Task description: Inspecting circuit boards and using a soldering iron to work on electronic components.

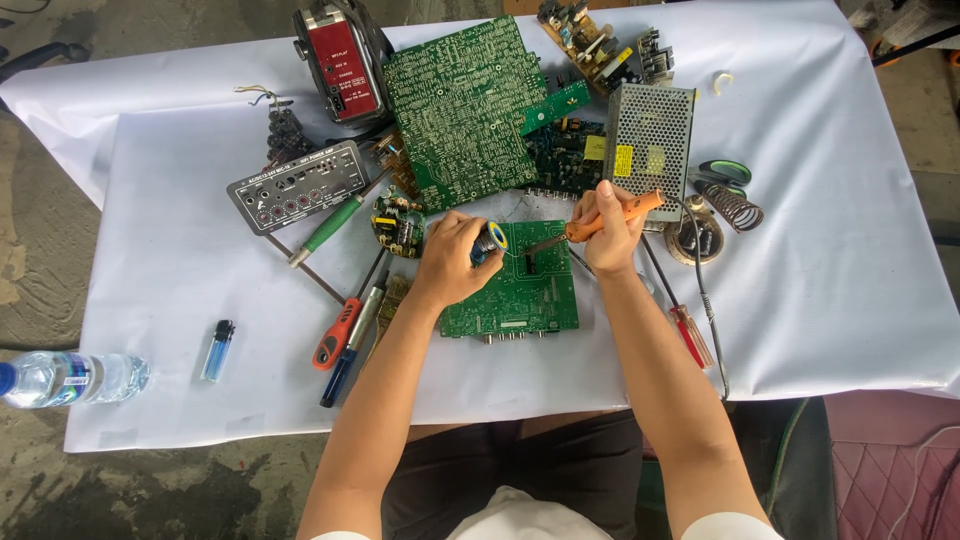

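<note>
right hand [607, 232]: wrapped round the orange soldering iron [610, 215], tip angled down-left onto the small green board [512, 285]
left hand [452, 258]: closed on a solder spool [490, 241], wire fed toward the tip
board spot: sat mid-table, a bit toward the near edge, between both wrists
doing it well, probably: heat the pad first, then touch wire to the joint, not the iron; wrists kept planted on the white cloth [830, 290]
cord [705, 300]: trailed off the near edge by the right forearm, easy snag
left of board: orange-handled screwdriver [337, 335], blue one [350, 345] beside it
far side: big green board [462, 110], metal power supply [650, 140], iron stand with spring [725, 205] toward the right edge
</note>
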